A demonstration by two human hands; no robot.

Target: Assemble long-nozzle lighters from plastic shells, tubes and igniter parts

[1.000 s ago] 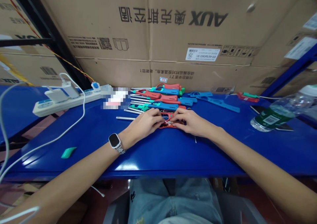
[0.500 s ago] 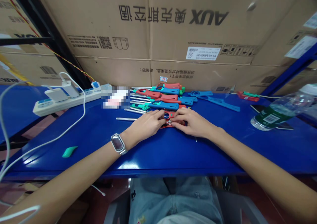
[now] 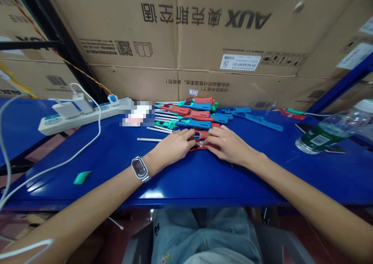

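Observation:
My left hand and my right hand meet over a red lighter casing lying on the blue table. Fingers of both are closed on its inner parts, which are too small to make out. From beneath my left hand a metal tube sticks out to the left. Just behind my hands is another red lighter. Beyond it, several red and blue lighters lie in a stacked row, their metal tubes toward the left.
Blue casing halves and a red and green piece lie back right, near a bottle. A power strip with white cables is on the left. A green piece lies front left. Cardboard stands behind.
My right hand has turned slightly, its fingers more bunched over the red casing. My left hand stays nearly where it was. The view has shifted a little.

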